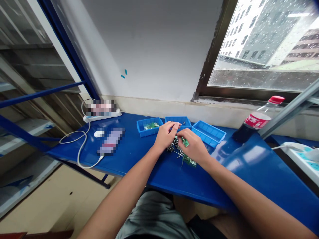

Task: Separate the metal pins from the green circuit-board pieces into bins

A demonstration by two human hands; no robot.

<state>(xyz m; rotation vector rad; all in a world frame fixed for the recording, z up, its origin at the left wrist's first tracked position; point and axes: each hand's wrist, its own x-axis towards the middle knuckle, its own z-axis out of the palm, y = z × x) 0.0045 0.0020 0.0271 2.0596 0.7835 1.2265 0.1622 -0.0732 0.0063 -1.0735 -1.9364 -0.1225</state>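
Observation:
My left hand (164,134) is over the blue table, its fingers bent together close to my right fingertips. What it pinches, if anything, is hidden. My right hand (193,145) is closed on a small green piece (185,142) that shows beneath its fingers; its exact kind is too small to tell. Below both hands lies a loose heap of small shiny metal parts (171,147), some with thin shafts. Several small green pieces (190,162) rest beside the heap, under my right wrist.
Behind my hands stand a left blue bin (151,133) containing green pieces, a middle blue bin (177,117) with tiny bits and a right blue bin (207,141). A cola bottle (258,120) stands right. A phone (109,142) with a white cable (79,156) lies left.

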